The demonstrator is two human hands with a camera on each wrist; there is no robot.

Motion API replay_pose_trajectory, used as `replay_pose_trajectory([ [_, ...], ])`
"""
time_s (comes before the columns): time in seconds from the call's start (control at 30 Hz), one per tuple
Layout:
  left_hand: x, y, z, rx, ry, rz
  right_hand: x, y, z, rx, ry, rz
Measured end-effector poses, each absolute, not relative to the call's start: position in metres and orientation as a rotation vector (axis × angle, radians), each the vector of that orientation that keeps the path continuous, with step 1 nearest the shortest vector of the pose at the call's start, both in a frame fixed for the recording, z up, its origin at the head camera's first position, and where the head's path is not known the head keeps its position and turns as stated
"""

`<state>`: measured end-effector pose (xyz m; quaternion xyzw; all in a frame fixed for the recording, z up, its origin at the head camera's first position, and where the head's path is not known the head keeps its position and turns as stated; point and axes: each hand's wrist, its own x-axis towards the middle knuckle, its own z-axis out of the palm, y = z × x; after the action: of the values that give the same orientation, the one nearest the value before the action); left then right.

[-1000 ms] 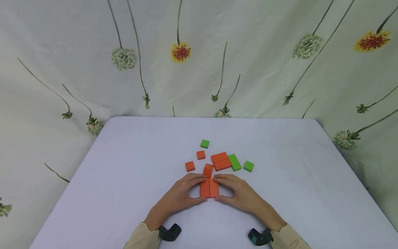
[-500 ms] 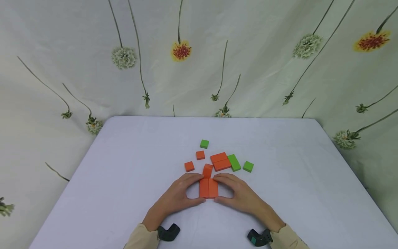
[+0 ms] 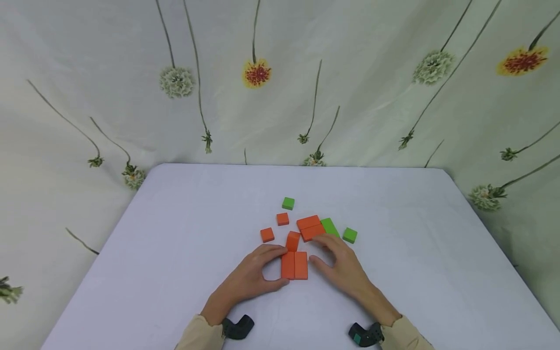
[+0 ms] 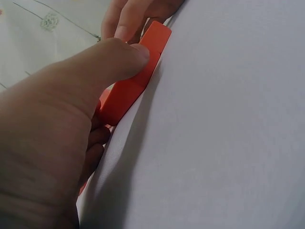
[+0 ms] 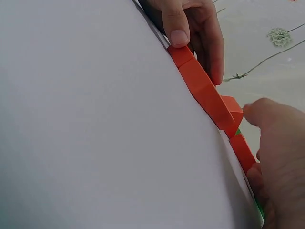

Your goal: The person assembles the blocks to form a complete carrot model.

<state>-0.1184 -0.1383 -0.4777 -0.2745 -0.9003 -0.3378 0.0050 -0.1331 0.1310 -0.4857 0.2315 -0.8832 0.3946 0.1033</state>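
Observation:
Two orange rectangular blocks lie side by side in the head view, a left one (image 3: 287,266) and a right one (image 3: 301,266). My left hand (image 3: 250,275) holds the left block by its near and far ends, between thumb and fingers; its thumb presses the orange side in the left wrist view. Just beyond the pair sits a smaller orange block (image 3: 292,241). My right hand (image 3: 345,266) is apart from the pair, thumb and fingers spread. Its fingertips reach beside another orange pair (image 3: 309,227) and a long green block (image 3: 329,226); whether they touch is unclear.
Two small orange blocks, one nearer (image 3: 267,235) and one farther (image 3: 282,219), lie left of centre. A small green block (image 3: 288,203) is at the back, another green block (image 3: 350,235) at the right. All rest on a white-covered table (image 3: 175,233) before a floral cloth (image 3: 363,97).
My right hand has let go of the right orange block and moved away to the right and forward, toward the farther orange pair. My left hand stays on the left block.

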Motion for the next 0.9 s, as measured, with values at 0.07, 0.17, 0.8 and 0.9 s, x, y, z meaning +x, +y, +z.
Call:
replay_pose_trajectory([
  [0.07,-0.118,-0.138,-0.477,-0.845,-2.842,-1.063,-0.134,0.130,-0.486,0.634,-2.603,1.147],
  [0.17,-0.117,-0.137,-0.476,-0.833,-2.858,-1.063,-0.136,0.129,-0.486,0.599,-2.595,1.111],
  [0.8,-0.119,-0.137,-0.479,-0.860,-2.830,-1.039,-0.147,0.121,-0.488,0.473,-2.613,0.993],
  [0.9,-0.119,-0.138,-0.478,-0.859,-2.838,-1.027,-0.148,0.120,-0.488,0.463,-2.614,0.990],
])
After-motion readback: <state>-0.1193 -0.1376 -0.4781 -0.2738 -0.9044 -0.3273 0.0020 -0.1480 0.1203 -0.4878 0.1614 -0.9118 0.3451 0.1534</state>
